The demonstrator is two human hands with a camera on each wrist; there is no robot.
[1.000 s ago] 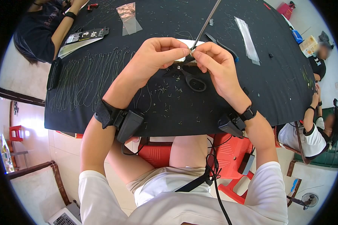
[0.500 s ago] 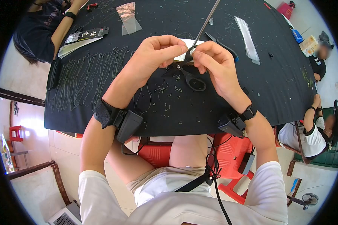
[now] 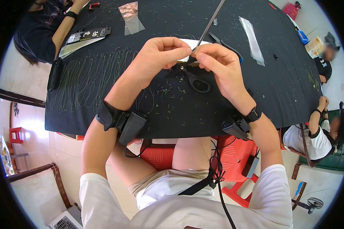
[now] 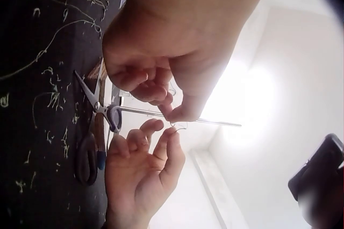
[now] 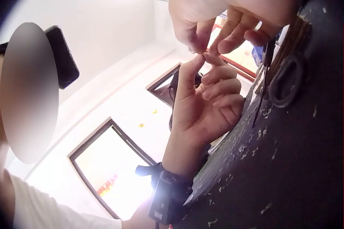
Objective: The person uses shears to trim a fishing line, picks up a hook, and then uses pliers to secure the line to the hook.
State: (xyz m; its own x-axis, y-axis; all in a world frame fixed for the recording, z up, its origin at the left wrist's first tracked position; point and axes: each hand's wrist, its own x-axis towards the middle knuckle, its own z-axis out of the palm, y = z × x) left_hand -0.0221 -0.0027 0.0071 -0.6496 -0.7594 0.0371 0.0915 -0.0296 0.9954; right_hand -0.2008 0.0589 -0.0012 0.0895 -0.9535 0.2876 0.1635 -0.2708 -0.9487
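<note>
Near the middle of the left wrist view, a thin curved strand (image 4: 181, 128) is pinched by the fingertips of the left hand (image 3: 163, 55) and right hand (image 3: 222, 65) — likely light, springy and slippery, so best gripped close to its ends.

left grip (image 3: 158, 55): pinched | right grip (image 3: 223, 65): pinched | 2 forearms (image 3: 99, 152): angled inward
</note>
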